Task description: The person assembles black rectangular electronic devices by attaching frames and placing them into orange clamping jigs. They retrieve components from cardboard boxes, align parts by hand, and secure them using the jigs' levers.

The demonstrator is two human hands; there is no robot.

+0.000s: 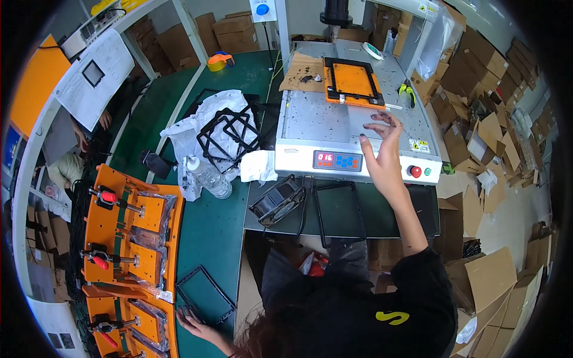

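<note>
My right hand (pixel 385 149) is raised over the front of a grey machine bed (pixel 298 128). Its fingers are apart and curved, with nothing visible in them. Just beyond the fingertips sits an orange fixture plate (pixel 375 82) with a black rectangular frame (pixel 340 61) on it. At the lower left, my left hand (pixel 194 327) lies low over the green table (pixel 206 244), fingers spread, beside a black rectangular frame (pixel 206 292). Whether the fingertips touch that frame I cannot tell. Another black frame (pixel 320 218) lies in front of the machine, next to a black fan-like box (pixel 279 200).
Orange clamp fixtures (pixel 170 238) with red-handled clamps line the table's left side. A clear bottle (pixel 209 179) stands near several stacked black frames (pixel 230 134) and white cloth (pixel 258 166). Yellow-green cutters (pixel 407 92) lie on the bed. Cardboard boxes (pixel 489 280) crowd the right floor.
</note>
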